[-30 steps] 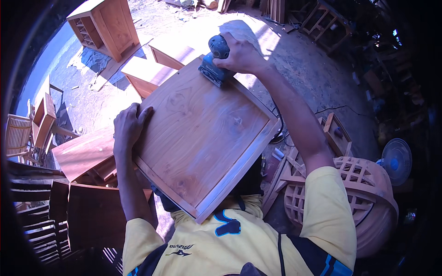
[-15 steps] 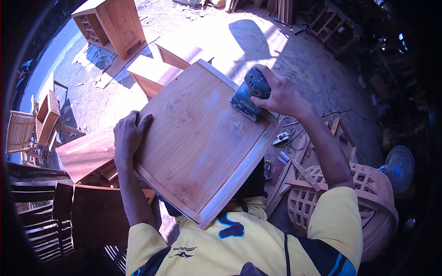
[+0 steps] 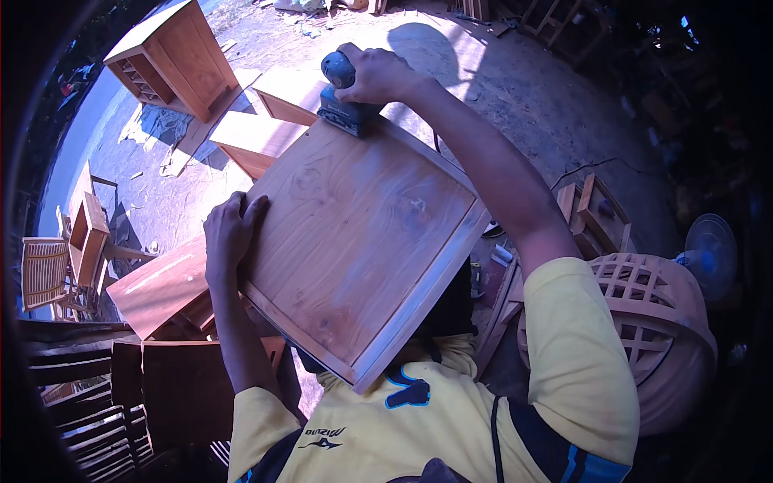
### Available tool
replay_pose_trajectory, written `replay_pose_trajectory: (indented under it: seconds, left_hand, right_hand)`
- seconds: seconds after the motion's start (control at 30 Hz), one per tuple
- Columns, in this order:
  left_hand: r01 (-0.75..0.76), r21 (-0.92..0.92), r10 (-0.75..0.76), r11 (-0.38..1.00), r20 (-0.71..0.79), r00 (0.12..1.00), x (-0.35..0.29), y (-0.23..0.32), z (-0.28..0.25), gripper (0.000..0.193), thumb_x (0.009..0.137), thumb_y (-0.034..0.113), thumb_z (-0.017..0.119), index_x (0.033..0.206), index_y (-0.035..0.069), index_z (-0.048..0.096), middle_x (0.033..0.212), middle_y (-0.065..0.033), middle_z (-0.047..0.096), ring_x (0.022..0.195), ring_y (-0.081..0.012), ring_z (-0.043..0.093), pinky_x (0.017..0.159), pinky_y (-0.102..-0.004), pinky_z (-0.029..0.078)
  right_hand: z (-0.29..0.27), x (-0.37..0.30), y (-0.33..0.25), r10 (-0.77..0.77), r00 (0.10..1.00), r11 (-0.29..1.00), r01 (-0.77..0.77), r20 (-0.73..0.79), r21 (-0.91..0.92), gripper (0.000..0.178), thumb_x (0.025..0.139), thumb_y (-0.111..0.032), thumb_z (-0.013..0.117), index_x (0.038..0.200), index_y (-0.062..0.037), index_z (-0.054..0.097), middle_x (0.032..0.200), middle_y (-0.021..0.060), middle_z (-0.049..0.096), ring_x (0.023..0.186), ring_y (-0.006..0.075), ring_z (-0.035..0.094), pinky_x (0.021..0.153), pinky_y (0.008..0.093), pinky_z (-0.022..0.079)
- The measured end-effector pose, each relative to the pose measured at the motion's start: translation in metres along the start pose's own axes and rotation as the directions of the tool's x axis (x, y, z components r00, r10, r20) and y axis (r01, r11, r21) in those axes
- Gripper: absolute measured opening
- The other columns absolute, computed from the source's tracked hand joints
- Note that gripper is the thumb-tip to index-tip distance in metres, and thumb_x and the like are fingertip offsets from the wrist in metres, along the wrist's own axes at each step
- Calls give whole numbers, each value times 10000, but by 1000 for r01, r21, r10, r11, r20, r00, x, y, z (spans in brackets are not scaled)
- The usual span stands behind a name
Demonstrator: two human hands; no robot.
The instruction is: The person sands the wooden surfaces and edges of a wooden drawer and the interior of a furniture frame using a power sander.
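Observation:
A framed wooden panel (image 3: 338, 233) lies tilted across my lap, its face turned up with visible grain and a few knots. My left hand (image 3: 229, 229) grips the panel's left edge, thumb on the face and the other fingers partly hidden beyond the edge. At the panel's far corner, my right hand (image 3: 378, 74) is wrapped round the top of a dark blue power sander (image 3: 345, 106). The sander's flat base rests on the far end of the panel. Pale, dusty streaks run along the right-hand frame strip.
Just beyond the panel stand small wooden boxes (image 3: 254, 137), with a wooden cabinet (image 3: 173, 60) farther off. Reddish wooden furniture (image 3: 165, 282) and a slatted piece (image 3: 84, 402) are at left. On the right are a latticed, curved wooden piece (image 3: 648, 298) and a fan (image 3: 713, 253).
My right hand has carried the sander left and away from me, from the panel's right corner to its far corner. The left hand keeps its place on the edge.

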State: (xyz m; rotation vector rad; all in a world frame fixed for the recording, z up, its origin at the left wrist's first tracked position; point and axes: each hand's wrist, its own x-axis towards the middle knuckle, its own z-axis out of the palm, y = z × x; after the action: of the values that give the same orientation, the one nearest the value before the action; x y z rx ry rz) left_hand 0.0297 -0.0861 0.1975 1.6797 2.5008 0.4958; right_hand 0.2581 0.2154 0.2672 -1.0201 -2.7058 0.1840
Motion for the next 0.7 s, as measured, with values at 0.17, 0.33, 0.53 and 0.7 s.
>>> replay_pose_trajectory:
  seconds: [0.17, 0.33, 0.53, 0.7]
  left_hand:
    - [31, 45, -31, 999, 16, 999, 1, -10, 1, 597, 1044, 579, 605, 1125, 4, 742, 1004, -260, 760, 983, -444, 718, 905, -526, 526]
    - [54, 77, -56, 996, 16, 998, 1, -13, -1, 646, 1050, 579, 587, 1228, -28, 721, 1099, -281, 757, 1046, -460, 712, 955, -524, 525]
    - [3, 51, -3, 999, 1, 1000, 8, -16, 8, 623, 1048, 568, 600, 1237, -11, 730, 1099, -279, 762, 1030, -463, 726, 939, -520, 539]
    - [18, 76, -20, 997, 21, 1000, 9, -10, 8, 617, 1051, 571, 597, 1249, 3, 732, 1122, -283, 761, 1051, -468, 727, 954, -520, 540]
  right_hand:
    - [-2, -49, 22, -51, 998, 998, 52, -31, 39, 868, 828, -578, 794, 1487, -107, 482, 1211, 300, 721, 1174, 487, 695, 1066, 531, 538]
    - [-28, -149, 53, -7, 997, 996, 14, -76, 89, 826, 828, -458, 844, 1492, -135, 473, 1149, 256, 744, 1095, 466, 734, 1002, 516, 591]
    - [-58, -230, 66, 2, 998, 999, 1, -65, 44, 807, 819, -410, 840, 1475, -109, 479, 1126, 265, 728, 1042, 438, 756, 966, 503, 621]
    - [-71, -283, 66, 106, 992, 989, -98, -64, 110, 781, 818, -379, 841, 1463, -126, 480, 1144, 243, 711, 1027, 426, 758, 948, 513, 621]
